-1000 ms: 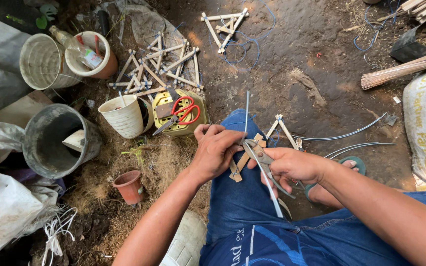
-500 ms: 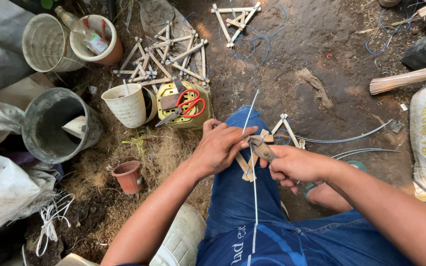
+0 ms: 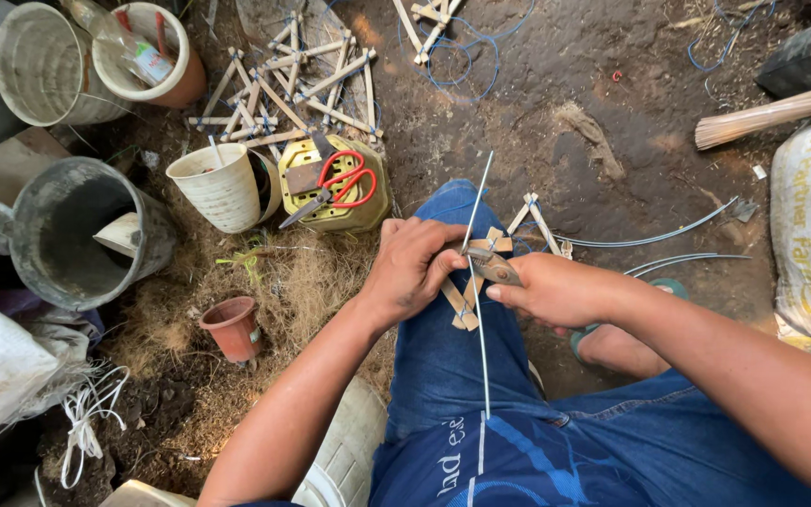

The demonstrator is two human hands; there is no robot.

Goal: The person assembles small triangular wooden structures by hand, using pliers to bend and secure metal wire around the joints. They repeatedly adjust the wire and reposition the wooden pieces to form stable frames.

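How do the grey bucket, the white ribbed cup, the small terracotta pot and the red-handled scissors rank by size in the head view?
1. Grey bucket, clearly largest.
2. White ribbed cup.
3. Red-handled scissors, about as long as the cup is wide but far slimmer, so unsure.
4. Small terracotta pot, smallest.

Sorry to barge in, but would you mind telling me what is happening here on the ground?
A person sits on the dirt floor with a small frame of wooden sticks on one knee. The left hand grips the frame, and the right hand holds pliers at a thin wire running across it. Finished stick frames, red-handled scissors and buckets lie beyond.
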